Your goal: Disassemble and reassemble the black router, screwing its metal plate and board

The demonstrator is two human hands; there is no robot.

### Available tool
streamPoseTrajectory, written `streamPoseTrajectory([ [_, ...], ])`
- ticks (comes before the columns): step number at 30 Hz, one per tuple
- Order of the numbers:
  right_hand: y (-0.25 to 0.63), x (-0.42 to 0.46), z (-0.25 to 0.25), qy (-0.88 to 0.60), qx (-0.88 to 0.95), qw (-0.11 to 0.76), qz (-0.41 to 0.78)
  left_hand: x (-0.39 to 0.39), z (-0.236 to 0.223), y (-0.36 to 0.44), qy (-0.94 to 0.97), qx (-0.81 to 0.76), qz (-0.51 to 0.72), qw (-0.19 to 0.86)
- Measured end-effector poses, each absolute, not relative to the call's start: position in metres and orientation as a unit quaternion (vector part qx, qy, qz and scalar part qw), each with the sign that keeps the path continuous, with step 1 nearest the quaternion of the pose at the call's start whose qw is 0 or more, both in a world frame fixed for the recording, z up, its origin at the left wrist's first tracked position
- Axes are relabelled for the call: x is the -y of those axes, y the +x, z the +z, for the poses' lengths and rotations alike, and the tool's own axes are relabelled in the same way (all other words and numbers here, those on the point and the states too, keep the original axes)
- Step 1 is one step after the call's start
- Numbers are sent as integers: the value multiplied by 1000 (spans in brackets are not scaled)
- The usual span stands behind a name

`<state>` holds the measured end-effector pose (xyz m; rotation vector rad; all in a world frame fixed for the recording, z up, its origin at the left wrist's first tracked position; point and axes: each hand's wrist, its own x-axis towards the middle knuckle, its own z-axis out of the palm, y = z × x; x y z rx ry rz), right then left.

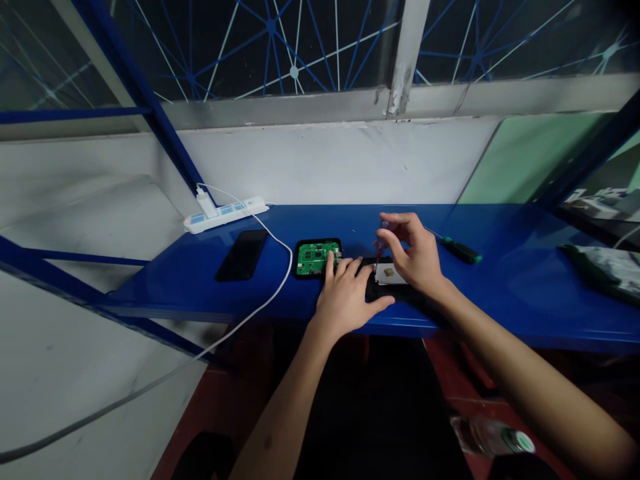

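My right hand (pixel 414 252) pinches a small screwdriver (pixel 381 245) with a translucent handle. Its thin shaft stands nearly upright, with the tip down at the left edge of a silver plate (pixel 395 276). That plate sits in a black casing (pixel 373 291), partly covered by my hands. Spread fingers of my left hand (pixel 347 299) lie across the left side of the casing, and the leftmost fingers reach the edge of a green circuit board (pixel 313 256) in a black shell. Whether the screwdriver tip sits in a screw is too small to tell.
A black phone (pixel 243 255) lies left on the blue table (pixel 280 300). Behind it is a white power strip (pixel 227 215), whose plugged-in cable (pixel 270 293) crosses the table. A green-handled screwdriver (pixel 461 250) lies right, and a silvery bag (pixel 603 267) farther right. A bottle (pixel 493 437) is below.
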<state>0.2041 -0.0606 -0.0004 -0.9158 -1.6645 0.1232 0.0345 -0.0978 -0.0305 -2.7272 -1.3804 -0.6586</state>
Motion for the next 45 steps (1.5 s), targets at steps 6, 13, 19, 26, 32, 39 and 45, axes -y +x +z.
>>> streamPoseTrajectory([
  [6,203,68,-9,-383,737,555,31,98,-31,34,-872,441,-215,8],
  [13,229,43,0,-444,679,585,24,98,-33,33,-872,441,-214,0],
  [19,287,0,11,-652,724,215,-61,99,-33,32,-870,443,-217,-6],
  [26,298,-17,-2,-704,695,87,-113,101,-32,31,-861,453,-231,-12],
  [32,309,-26,-4,-698,703,64,-121,101,-28,31,-856,461,-232,-16],
  [39,328,-23,-2,-706,693,117,-87,103,-18,32,-857,478,-191,-17],
  [45,333,-20,-1,-711,683,152,-74,97,-13,32,-868,473,-149,-7],
])
